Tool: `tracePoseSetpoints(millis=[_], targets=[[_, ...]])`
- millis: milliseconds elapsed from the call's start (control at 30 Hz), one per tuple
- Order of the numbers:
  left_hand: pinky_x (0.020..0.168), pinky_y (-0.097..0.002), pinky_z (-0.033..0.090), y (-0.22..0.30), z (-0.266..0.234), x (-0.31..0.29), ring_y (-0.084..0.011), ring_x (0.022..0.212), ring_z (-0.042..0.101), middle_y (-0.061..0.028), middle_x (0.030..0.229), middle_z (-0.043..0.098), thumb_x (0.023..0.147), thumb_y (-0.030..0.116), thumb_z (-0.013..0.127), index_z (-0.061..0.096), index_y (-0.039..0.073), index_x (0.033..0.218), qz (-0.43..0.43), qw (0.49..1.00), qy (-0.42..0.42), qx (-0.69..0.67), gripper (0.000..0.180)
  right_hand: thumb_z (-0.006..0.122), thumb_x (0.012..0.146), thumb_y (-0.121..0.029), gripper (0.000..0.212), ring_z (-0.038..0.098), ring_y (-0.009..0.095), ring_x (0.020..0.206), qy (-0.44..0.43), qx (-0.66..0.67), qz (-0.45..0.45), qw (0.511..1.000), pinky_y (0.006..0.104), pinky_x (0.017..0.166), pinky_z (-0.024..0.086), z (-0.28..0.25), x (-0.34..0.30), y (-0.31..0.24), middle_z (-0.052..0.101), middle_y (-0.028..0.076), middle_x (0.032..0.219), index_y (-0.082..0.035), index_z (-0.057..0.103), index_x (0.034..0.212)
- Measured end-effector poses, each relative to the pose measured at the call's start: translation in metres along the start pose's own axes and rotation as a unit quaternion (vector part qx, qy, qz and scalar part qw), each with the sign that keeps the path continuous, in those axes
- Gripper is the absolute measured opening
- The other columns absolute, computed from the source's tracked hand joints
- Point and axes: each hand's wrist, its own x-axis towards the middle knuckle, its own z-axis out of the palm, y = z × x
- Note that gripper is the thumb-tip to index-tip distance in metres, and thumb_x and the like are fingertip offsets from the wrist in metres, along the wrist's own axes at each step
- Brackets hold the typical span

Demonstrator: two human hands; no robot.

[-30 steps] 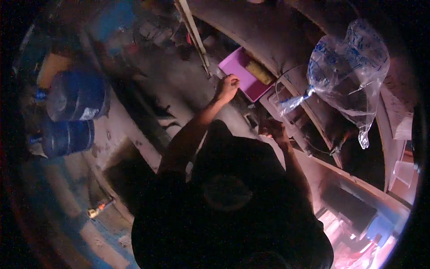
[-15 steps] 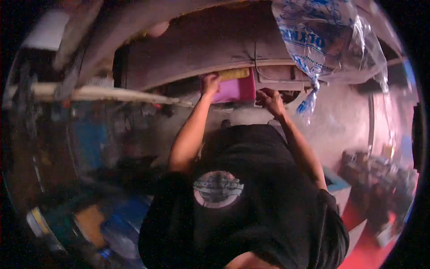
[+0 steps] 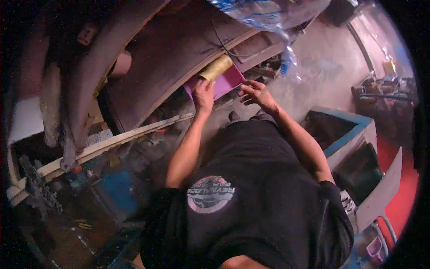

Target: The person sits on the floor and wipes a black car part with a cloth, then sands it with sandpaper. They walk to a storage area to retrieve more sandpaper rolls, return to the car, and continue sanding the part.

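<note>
A pink tray (image 3: 229, 80) sits at the middle, below the edge of a large dull panel. Along its far side lies a ribbed yellow roll (image 3: 218, 66). My left hand (image 3: 204, 95) reaches over the tray's near side, its fingers closed at the roll's lower left end. Whether they also press on the tray is hidden. Just right of the tray, my right hand (image 3: 259, 95) has loosely bent fingers spread apart. Its upper fingertips come close to the tray's right corner, and nothing shows between them.
A clear plastic bag with blue print (image 3: 264, 15) hangs above, at the top. A long pale strip (image 3: 121, 141) runs along the left. To the right stand a blue-rimmed bin (image 3: 358, 119) and a tilted pale board (image 3: 380, 193). A blue object (image 3: 118, 190) lies lower left.
The whole view has turned, so the panel and tray now slant up to the right. The yellow roll shows more fully. My right hand's fingers have spread beside the tray.
</note>
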Motion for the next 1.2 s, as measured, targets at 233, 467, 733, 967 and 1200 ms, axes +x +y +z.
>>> tracePoseSetpoints(millis=[233,467,733,967,1200], targets=[[0.075,-0.0482,0.052,0.072,-0.037,-0.029,-0.039,0.094,0.06,-0.015,0.094,0.061,0.075,0.0,0.075,0.068,0.005,0.083,0.233,0.963,-0.114,0.072,0.012,0.063,0.102,-0.044,0.048,0.071,0.026,0.102,-0.058,0.228,-0.001,0.972,0.0459,0.094,0.057,0.015,-0.015,-0.013,0.069,0.012,0.116,-0.008,0.056,0.132],[0.082,-0.049,0.053,0.093,-0.037,-0.041,-0.0408,0.098,0.06,-0.0156,0.099,0.062,0.076,0.0,0.071,0.069,0.005,0.086,0.226,0.955,-0.178,0.073,0.011,0.069,0.099,-0.027,0.05,0.07,0.026,0.104,-0.01,0.257,-0.037,0.966,0.0447,0.088,0.06,0.018,-0.02,0.003,0.065,0.011,0.124,-0.007,0.047,0.139],[0.084,-0.0449,0.053,0.092,-0.081,-0.016,-0.0381,0.099,0.064,-0.0167,0.101,0.069,0.082,-0.001,0.07,0.07,0.0,0.101,0.156,0.972,-0.122,-0.126,0.02,0.075,0.092,-0.017,0.055,0.066,0.02,0.105,0.092,0.137,-0.127,0.978,0.0379,0.091,0.055,0.02,-0.034,0.001,0.067,0.008,0.119,-0.006,0.048,0.139],[0.063,-0.0311,0.052,0.084,-0.084,0.009,-0.0126,0.067,0.063,-0.0036,0.078,0.066,0.096,0.027,0.076,0.062,0.0,0.121,-0.186,0.868,-0.334,-0.315,0.039,0.077,0.087,-0.011,0.054,0.063,0.018,0.111,0.214,0.086,-0.263,0.937,0.0339,0.1,0.049,0.067,-0.03,0.026,0.066,0.009,0.121,-0.003,0.052,0.134],[0.066,-0.0357,0.055,0.081,-0.09,0.001,-0.0228,0.072,0.071,-0.0131,0.09,0.073,0.087,0.023,0.083,0.063,0.0,0.122,0.008,0.905,-0.371,-0.207,0.046,0.072,0.092,-0.011,0.054,0.063,0.03,0.121,0.202,0.315,-0.194,0.907,0.05,0.103,0.054,0.075,-0.057,0.064,0.059,0.014,0.133,-0.004,0.046,0.14]])
